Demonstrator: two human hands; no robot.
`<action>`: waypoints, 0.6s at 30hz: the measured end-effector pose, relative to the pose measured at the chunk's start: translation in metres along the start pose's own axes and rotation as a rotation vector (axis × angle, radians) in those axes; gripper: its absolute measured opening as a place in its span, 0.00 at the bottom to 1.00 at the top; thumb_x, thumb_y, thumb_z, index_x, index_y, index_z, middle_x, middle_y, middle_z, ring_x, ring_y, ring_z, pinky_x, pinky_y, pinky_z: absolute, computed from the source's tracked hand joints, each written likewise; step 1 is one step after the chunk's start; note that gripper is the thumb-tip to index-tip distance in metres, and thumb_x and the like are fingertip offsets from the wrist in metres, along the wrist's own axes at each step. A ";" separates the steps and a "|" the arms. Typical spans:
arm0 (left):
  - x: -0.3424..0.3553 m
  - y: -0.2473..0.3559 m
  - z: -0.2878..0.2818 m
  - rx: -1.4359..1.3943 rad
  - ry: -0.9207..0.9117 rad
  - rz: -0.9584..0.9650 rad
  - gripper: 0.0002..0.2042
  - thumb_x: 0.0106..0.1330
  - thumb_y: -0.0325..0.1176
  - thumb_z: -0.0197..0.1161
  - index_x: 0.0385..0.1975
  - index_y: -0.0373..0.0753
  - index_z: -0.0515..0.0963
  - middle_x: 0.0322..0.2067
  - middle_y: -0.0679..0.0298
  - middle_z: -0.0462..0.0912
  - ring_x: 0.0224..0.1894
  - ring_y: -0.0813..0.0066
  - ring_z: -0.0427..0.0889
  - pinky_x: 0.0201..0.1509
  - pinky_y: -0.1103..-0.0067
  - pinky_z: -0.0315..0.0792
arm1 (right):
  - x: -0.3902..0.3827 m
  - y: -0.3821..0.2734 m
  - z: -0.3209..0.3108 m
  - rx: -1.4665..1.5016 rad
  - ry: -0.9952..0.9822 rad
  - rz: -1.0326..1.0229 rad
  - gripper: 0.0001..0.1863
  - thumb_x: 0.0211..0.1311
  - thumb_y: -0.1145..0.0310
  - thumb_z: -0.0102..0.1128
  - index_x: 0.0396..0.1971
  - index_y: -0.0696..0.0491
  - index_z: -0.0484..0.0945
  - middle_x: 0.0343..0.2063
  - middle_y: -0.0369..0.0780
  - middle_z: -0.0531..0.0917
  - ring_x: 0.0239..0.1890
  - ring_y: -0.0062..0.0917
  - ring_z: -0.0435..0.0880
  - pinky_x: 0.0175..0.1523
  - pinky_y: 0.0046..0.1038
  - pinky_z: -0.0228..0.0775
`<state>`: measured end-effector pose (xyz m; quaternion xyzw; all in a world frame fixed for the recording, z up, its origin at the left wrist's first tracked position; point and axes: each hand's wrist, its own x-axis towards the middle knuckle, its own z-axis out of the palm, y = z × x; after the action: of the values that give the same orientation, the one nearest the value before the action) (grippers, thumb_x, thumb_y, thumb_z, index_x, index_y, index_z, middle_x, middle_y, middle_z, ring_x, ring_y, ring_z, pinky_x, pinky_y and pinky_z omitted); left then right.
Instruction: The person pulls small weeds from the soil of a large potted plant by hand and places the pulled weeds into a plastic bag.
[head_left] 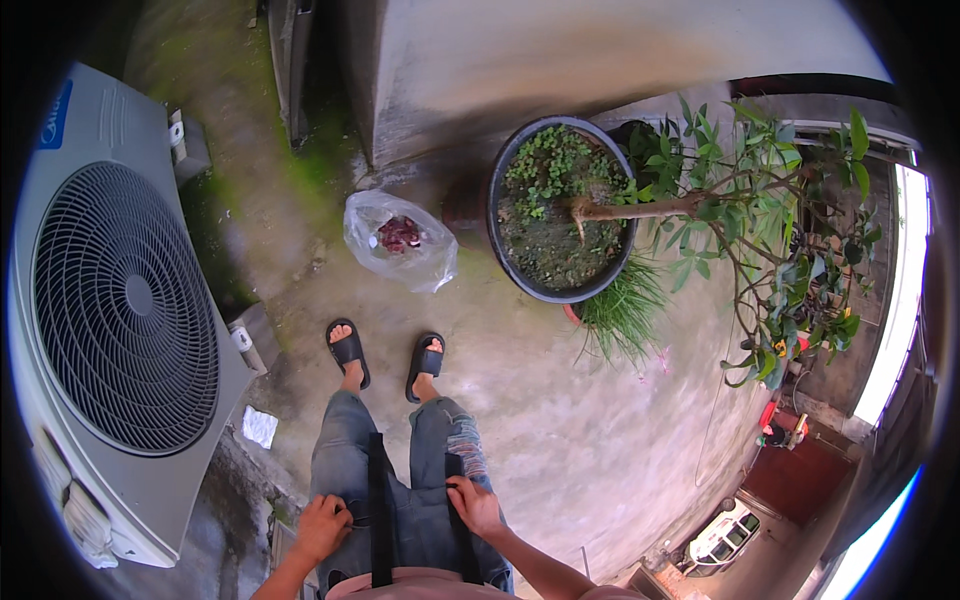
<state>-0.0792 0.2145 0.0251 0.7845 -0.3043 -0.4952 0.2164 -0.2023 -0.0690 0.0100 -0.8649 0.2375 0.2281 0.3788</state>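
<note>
Both of my hands rest on the worn blue jeans [345, 435] covering my legs. Curled against the left thigh, my left hand [325, 527] has its fingers closed on the denim. My right hand [475, 505] pinches the jeans at the right thigh, close beside a black strap [455, 467]. A second black strap [378, 500] hangs between the hands, touched by neither. Ahead of my feet, in black slides [347, 343], an open clear plastic bag [430, 262] lies on the concrete with dark red pieces [399, 235] inside.
A large outdoor air-conditioner unit [138, 293] stands at left, with a crumpled white wrapper [260, 427] near it. Right of the bag is a round black pot [492, 205] holding a small leafy tree [650, 207]. A wall edge [374, 130] rises ahead. Far below at right, a white vehicle [725, 537] is parked.
</note>
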 end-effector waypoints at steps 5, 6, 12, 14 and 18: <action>0.068 0.018 -0.025 -0.416 0.324 -0.078 0.07 0.51 0.28 0.63 0.29 0.40 0.75 0.33 0.60 0.73 0.39 0.61 0.74 0.43 0.72 0.68 | 0.126 0.015 -0.074 0.049 0.322 -0.080 0.06 0.56 0.72 0.57 0.33 0.55 0.76 0.25 0.42 0.78 0.21 0.31 0.75 0.27 0.28 0.68; 0.080 0.021 -0.035 -0.521 0.304 -0.153 0.06 0.52 0.27 0.61 0.30 0.39 0.75 0.30 0.57 0.74 0.36 0.58 0.75 0.42 0.71 0.68 | 0.155 0.017 -0.097 0.161 0.375 -0.008 0.06 0.57 0.72 0.56 0.34 0.56 0.76 0.25 0.41 0.78 0.21 0.26 0.74 0.27 0.26 0.67; 0.144 0.017 -0.024 -0.716 0.482 -0.259 0.03 0.59 0.27 0.55 0.30 0.35 0.74 0.28 0.60 0.75 0.29 0.71 0.75 0.36 0.80 0.68 | 0.262 0.100 -0.217 -0.111 0.690 -0.112 0.07 0.53 0.75 0.58 0.34 0.56 0.77 0.29 0.40 0.78 0.23 0.26 0.73 0.29 0.28 0.67; 0.181 0.028 -0.031 -0.755 0.506 -0.189 0.04 0.60 0.27 0.54 0.31 0.35 0.74 0.28 0.60 0.75 0.29 0.71 0.74 0.35 0.80 0.68 | 0.285 0.132 -0.248 -0.197 0.680 -0.045 0.09 0.52 0.74 0.58 0.35 0.56 0.76 0.30 0.41 0.78 0.29 0.32 0.74 0.36 0.31 0.67; 0.291 0.048 -0.069 -0.731 0.505 0.069 0.06 0.60 0.27 0.54 0.36 0.36 0.73 0.32 0.60 0.75 0.32 0.67 0.76 0.38 0.77 0.70 | 0.329 0.174 -0.275 -0.452 0.719 -0.166 0.12 0.51 0.73 0.59 0.38 0.53 0.77 0.34 0.43 0.77 0.41 0.40 0.72 0.48 0.37 0.63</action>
<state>0.0657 -0.0184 -0.1034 0.7423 -0.0729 -0.3556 0.5633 0.0133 -0.4616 -0.1066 -0.9667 0.2283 -0.0728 0.0897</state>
